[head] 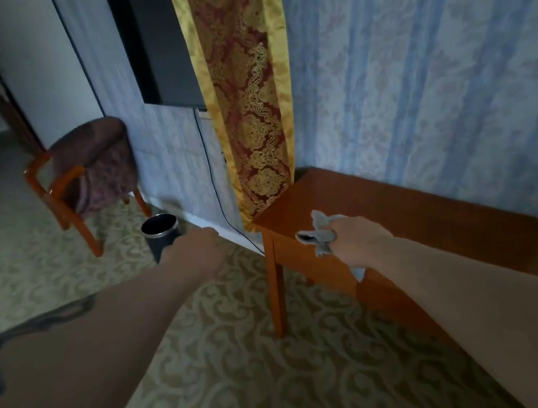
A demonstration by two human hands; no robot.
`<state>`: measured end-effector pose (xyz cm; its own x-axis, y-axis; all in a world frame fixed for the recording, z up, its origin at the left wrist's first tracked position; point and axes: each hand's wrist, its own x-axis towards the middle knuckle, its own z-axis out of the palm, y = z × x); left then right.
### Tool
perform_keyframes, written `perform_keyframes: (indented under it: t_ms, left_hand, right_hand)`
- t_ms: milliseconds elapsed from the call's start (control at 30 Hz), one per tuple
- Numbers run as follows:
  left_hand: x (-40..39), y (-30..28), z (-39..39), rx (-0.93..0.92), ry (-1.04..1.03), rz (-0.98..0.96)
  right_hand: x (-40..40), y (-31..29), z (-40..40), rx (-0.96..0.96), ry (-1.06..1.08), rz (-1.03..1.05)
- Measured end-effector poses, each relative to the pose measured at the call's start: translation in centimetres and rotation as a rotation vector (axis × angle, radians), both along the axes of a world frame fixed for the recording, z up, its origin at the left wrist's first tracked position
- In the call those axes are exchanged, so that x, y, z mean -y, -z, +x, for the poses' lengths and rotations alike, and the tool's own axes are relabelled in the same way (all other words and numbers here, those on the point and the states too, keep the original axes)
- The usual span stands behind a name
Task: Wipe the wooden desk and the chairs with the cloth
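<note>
A reddish wooden desk (399, 206) runs along the wall from the centre to the right edge. My right hand (359, 239) hovers over the desk's front left corner, shut on a crumpled grey cloth (320, 234) that sticks out to the left of the fingers. My left hand (198, 251) is held out over the carpet left of the desk, fingers curled into a fist with nothing in it. A wooden armchair (84, 181) with dark purple upholstery stands against the wall at the left, well beyond both hands.
A black waste bin (160, 234) stands on the patterned carpet between chair and desk, just behind my left hand. A gold and red curtain (246, 103) hangs beside the desk's left end. A dark wall-mounted screen (161, 39) and its cable are left of it.
</note>
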<state>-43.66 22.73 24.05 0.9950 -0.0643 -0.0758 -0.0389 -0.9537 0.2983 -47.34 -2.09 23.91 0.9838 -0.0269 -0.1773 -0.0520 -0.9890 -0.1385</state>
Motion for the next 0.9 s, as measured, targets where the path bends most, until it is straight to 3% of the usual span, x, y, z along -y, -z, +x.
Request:
perform_keyframes:
  t_ms: [367,467,700,833,900]
  left_hand:
    - [10.9,0.1,22.2,-0.002,0.274,-0.023]
    - [14.4,0.2,26.7,0.065,0.333,-0.05]
    - [18.1,-1.2,35.7,0.136,0.356,-0.101]
    - [19.2,-2.2,40.6,0.18,0.426,-0.151]
    - [19.4,-2.3,43.0,0.147,0.458,-0.104]
  right_hand:
    - [7.9,0.8,19.8,-0.107,0.259,0.027]
    - [11.1,1.3,24.7,-0.151,0.245,-0.064]
    - [14.0,-1.1,37.0,-0.15,0.312,-0.002]
    - [13.4,-2.9,40.4,-0.163,0.283,-0.065]
    - [12.7,-2.9,40.9,-0.145,0.27,0.008]
